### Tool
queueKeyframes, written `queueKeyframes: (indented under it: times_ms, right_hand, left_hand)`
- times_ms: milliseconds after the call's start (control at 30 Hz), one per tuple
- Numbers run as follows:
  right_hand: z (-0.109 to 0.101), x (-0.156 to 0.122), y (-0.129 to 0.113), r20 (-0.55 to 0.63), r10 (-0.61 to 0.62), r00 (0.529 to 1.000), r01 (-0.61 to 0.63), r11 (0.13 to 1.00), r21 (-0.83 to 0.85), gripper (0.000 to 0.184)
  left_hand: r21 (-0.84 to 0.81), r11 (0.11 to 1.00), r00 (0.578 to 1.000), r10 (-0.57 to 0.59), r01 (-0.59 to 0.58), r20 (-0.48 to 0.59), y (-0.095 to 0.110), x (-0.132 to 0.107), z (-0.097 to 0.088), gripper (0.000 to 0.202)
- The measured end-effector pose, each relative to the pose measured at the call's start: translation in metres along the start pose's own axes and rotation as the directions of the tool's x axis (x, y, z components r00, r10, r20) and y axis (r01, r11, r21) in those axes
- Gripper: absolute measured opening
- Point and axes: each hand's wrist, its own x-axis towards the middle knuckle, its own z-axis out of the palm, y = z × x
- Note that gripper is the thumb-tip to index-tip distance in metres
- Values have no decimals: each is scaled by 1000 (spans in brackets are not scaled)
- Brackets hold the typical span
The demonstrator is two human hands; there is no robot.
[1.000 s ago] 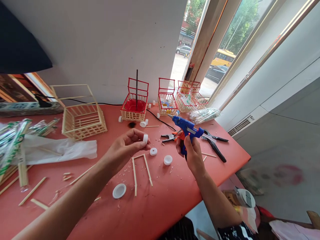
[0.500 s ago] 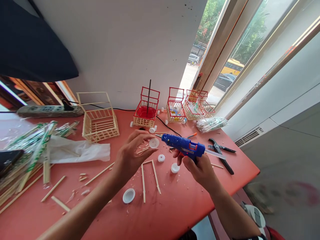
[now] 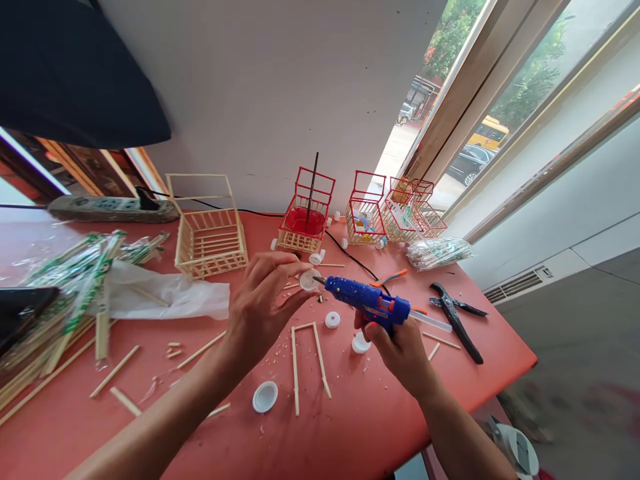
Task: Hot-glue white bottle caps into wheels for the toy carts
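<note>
Nozzle [image 3: 321, 280] of the gun [image 3: 367, 297] has shifted from the cap's upper rim to its face since half a second ago. The left grip [image 3: 255, 307] pinches the cap [image 3: 308, 280] between fingers and thumb; the right grip [image 3: 405, 347] wraps the gun's handle. With fingertips so near the nozzle, a slip could burn them. Drips might reach the frame [image 3: 295, 367], nearer the wearer than the cap.

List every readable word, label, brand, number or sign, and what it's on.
None legible.
Blue glue gun: small pale label on its side, too small to read.
Green-marked clear wrappers, on the left: too blurred to tell whether there is lettering.
Yellow bus outside: too small to read anything.
</note>
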Motion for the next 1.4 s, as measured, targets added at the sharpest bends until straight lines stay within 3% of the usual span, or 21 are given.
queueKeyframes:
  times_ms: [200, 300, 900, 1400]
  right_hand:
    - [2, 0, 2, 10, -36, 999, 36, 999, 4, 46]
    - [2, -1, 2, 9, -31, 999, 31, 1000, -3, 45]
    - [5, 0, 3, -14, -63, 998, 61, 992, -115, 55]
    - [4, -2, 4, -23, -39, 999, 36, 992, -120, 49]
  left_hand:
    - [229, 938, 962, 272, -260, -22, -7, 0, 1, 21]
    - [269, 906, 940, 342, -327, -8, -6, 0, 2, 22]
    - [270, 892, 928, 372, -363, 19, -4, 1, 1, 29]
    - [270, 898, 932, 361, -349, 3, -5, 1, 1, 24]
